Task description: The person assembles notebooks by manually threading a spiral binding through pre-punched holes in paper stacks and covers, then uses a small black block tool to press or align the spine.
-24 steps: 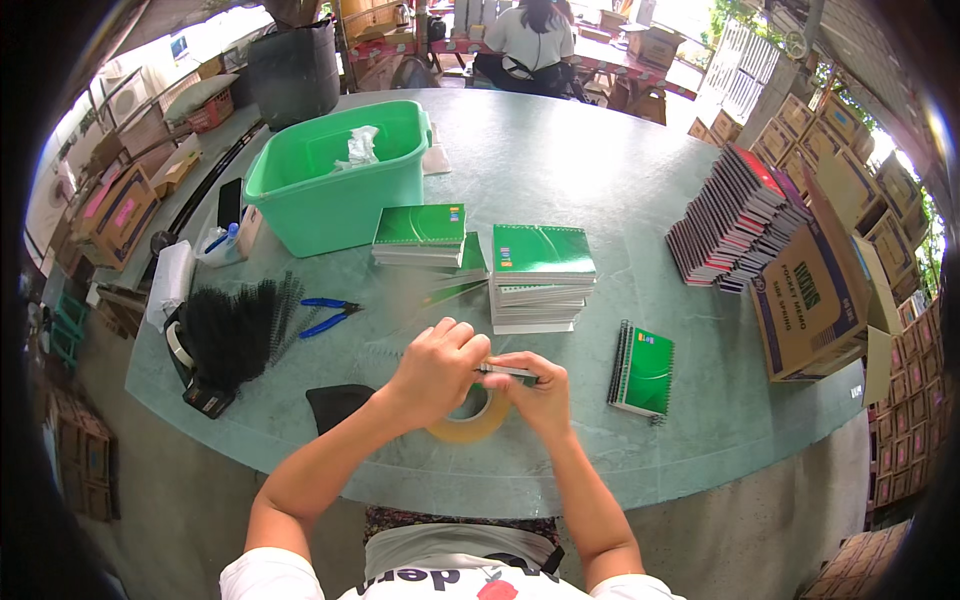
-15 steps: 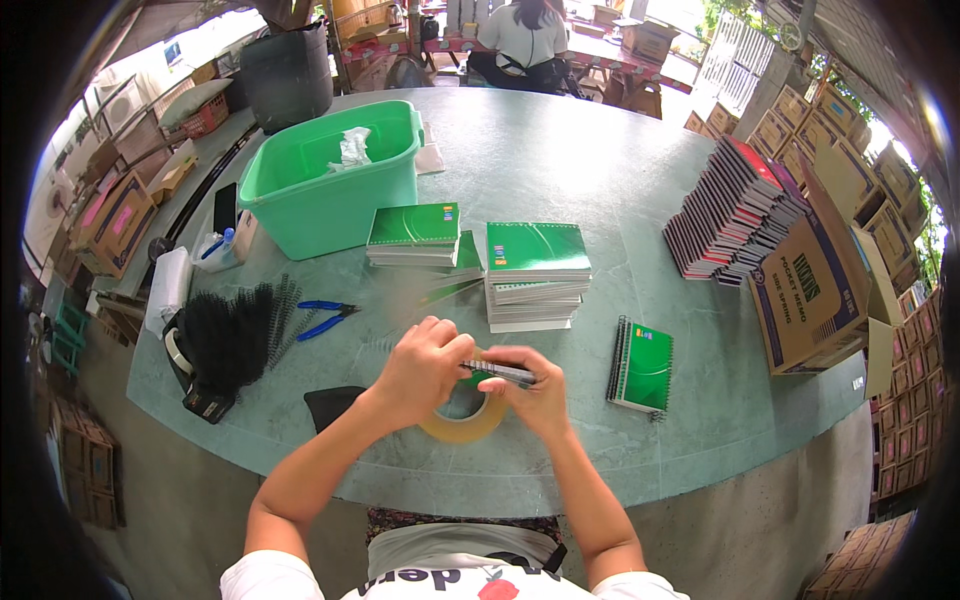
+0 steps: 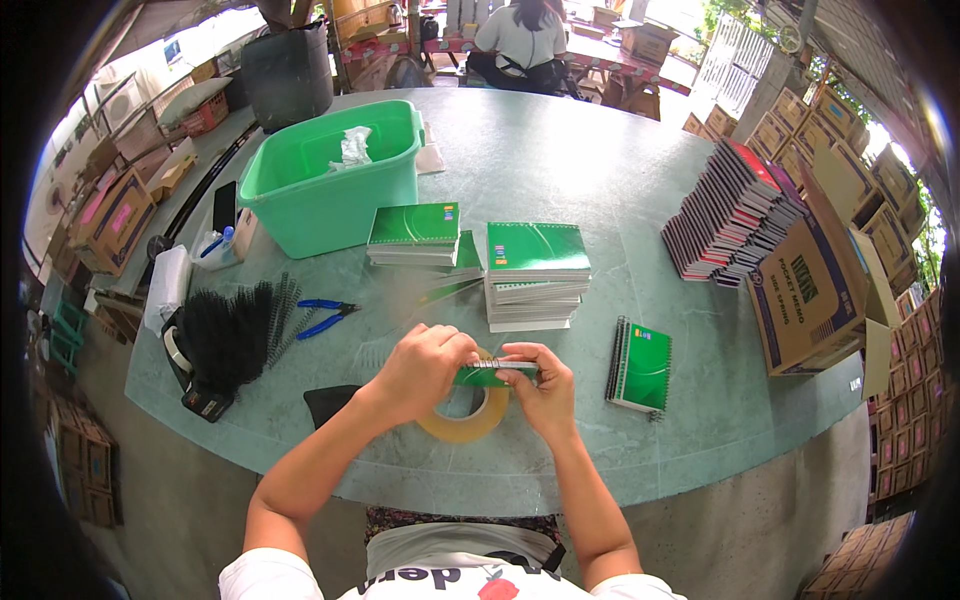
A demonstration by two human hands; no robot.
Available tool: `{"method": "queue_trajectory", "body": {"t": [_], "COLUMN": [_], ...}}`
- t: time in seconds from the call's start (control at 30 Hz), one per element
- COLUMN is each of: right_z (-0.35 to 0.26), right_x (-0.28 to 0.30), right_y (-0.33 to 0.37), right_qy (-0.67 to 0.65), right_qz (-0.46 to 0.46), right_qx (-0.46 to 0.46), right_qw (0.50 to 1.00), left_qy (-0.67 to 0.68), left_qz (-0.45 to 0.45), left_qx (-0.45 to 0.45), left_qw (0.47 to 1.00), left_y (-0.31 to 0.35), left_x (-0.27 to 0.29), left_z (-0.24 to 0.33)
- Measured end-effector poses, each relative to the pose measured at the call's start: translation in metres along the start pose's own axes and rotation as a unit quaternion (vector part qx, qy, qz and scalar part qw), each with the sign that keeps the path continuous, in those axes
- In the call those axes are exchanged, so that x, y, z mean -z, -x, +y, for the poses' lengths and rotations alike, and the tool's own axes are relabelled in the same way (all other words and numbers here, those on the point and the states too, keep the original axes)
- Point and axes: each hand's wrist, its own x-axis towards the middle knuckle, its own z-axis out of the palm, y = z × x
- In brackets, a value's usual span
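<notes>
Both of my hands hold a small green notebook above a roll of tape, its edge with dark coil loops turned up. My left hand has its fingers closed at the notebook's left end, where a wire coil sticks out faintly to the left. My right hand grips the other end between thumb and fingers. Beyond my hands stand two stacks of green-covered notebooks, a lower left stack and a taller right stack. To the right lie finished-looking coil-bound notebooks.
At the left are a pile of black coils, blue-handled pliers and a green tub. A tall stack of red-covered notebooks stands at the right beside an open cardboard box. A person sits at a far table.
The notebook has tilted so more of its green cover shows below the coil edge. My right hand has shifted slightly and turned with it; my left hand stays at the same end.
</notes>
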Motion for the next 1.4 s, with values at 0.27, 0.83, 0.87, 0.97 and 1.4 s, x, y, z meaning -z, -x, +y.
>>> {"method": "queue_trajectory", "body": {"t": [0.27,0.83,0.87,0.97,1.4], "right_z": [0.011,0.004,0.004,0.003,-0.004], "right_x": [-0.007,-0.008,-0.008,-0.011,-0.013], "right_y": [-0.001,-0.003,-0.004,-0.004,0.0], "right_qy": [-0.072,0.052,0.045,-0.072,-0.065], "right_qz": [-0.015,0.0,0.006,0.016,-0.015], "right_qx": [0.02,0.048,0.062,0.093,0.015], "right_qw": [0.997,0.998,0.997,0.993,0.998], "left_qy": [0.016,0.002,0.011,-0.068,0.006], "left_qz": [-0.059,0.02,0.041,-0.06,-0.023], "left_qx": [-0.011,-0.013,-0.016,0.012,0.005], "left_qw": [0.998,1.0,0.999,0.996,1.0], "left_y": [-0.002,-0.007,-0.006,0.002,-0.003], "left_x": [-0.001,-0.004,-0.006,0.001,0.005], "left_z": [-0.004,0.009,0.009,0.001,0.002]}}
